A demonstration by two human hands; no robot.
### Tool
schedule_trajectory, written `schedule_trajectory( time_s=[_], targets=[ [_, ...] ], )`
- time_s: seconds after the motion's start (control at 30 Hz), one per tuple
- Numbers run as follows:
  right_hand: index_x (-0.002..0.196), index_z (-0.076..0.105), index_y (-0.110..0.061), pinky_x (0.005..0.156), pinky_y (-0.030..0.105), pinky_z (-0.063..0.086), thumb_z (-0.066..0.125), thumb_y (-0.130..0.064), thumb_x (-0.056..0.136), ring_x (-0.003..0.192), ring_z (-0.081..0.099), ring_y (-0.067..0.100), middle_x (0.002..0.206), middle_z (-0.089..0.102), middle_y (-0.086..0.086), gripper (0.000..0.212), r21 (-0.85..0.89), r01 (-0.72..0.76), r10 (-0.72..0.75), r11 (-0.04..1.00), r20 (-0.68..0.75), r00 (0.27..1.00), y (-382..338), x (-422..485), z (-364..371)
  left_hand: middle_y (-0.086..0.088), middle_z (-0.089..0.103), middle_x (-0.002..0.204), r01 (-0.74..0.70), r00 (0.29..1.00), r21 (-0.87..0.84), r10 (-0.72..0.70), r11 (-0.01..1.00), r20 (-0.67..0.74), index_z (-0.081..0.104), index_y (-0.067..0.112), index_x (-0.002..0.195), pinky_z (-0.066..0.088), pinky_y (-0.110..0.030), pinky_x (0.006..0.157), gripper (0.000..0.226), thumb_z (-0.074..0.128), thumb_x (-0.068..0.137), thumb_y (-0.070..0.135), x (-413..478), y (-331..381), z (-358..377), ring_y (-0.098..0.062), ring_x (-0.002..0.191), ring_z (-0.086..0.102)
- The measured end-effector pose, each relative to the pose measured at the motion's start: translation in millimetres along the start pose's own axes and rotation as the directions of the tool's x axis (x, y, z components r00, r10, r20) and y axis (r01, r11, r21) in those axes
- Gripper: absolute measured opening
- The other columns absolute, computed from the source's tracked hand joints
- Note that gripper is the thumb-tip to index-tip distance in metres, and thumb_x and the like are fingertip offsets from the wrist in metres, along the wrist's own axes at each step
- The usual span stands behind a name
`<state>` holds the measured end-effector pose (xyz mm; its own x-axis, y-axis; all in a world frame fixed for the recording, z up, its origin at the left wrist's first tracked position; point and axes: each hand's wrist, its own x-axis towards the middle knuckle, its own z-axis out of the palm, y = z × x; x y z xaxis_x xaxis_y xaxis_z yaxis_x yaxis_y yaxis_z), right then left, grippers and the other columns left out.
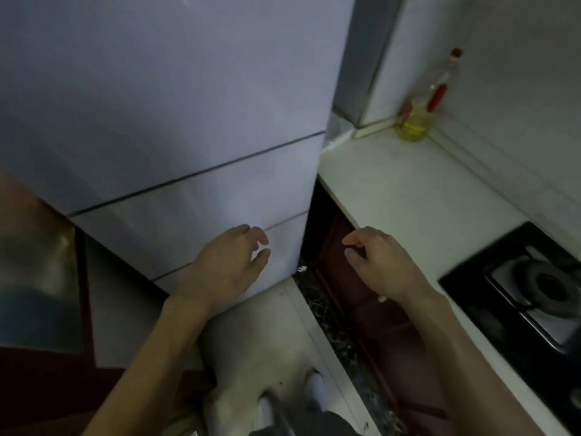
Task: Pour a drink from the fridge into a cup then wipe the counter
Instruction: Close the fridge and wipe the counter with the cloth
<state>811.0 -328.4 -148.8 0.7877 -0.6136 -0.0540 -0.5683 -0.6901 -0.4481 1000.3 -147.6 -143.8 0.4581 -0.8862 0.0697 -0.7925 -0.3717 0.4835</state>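
While the fridge (176, 121) stands shut beside the desk (402, 184), both grips, left hand (229, 265) and right hand (377, 262), hang released and empty; drink and cup unseen, so nothing looks done.

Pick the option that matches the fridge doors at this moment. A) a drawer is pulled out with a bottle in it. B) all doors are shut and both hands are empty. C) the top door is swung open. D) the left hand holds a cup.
B: the fridge shows only closed seams, and the left hand and right hand hang empty before it.
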Motion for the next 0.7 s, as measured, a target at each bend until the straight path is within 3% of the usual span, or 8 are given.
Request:
schedule_trajectory(
  time_s=[0.33, 0.53, 0.7],
  targets=[
    [0.114, 0.066, -0.017, 0.091, 0.031, 0.045, 0.054, -0.022, 0.093, 0.109, 0.057, 0.017, 0.115, 0.064, -0.001, 0.025, 0.0, -0.248, 0.244, 0.969, -0.179, 0.953, 93, -143, -53, -0.001, 0.064, 0.102, -0.302, 0.943, -0.044, 0.305, 0.952, 0.133, 0.065, 0.013, 0.112, 0.052, -0.035, 0.077, 0.023, 0.055, 0.095, 0.027, -11, 153, 67, -0.015, 0.09, 0.061],
    [0.119, 0.063, -0.018, 0.094, 0.033, 0.046, 0.051, -0.026, 0.095, 0.115, 0.055, 0.015, 0.122, 0.06, -0.004, 0.028, -0.01, -0.4, 0.393, 0.917, -0.16, 0.906, 175, -261, -80, 0.005, 0.062, 0.096, -0.431, 0.877, -0.032, 0.427, 0.902, 0.22, 0.065, 0.016, 0.105, 0.049, -0.029, 0.072, 0.021, 0.055, 0.094, 0.03, -31, 258, 131, -0.009, 0.086, 0.056],
    [0.116, 0.063, -0.019, 0.093, 0.043, 0.047, 0.051, -0.028, 0.092, 0.112, 0.057, 0.023, 0.119, 0.061, 0.0, 0.029, -0.026, -0.576, 0.561, 0.817, -0.19, 0.806, 232, -354, -101, 0.006, 0.062, 0.102, -0.528, 0.782, -0.077, 0.52, 0.846, 0.343, 0.061, 0.02, 0.111, 0.049, -0.029, 0.08, 0.024, 0.053, 0.095, 0.035, -50, 345, 178, -0.011, 0.094, 0.059]
  ],
)
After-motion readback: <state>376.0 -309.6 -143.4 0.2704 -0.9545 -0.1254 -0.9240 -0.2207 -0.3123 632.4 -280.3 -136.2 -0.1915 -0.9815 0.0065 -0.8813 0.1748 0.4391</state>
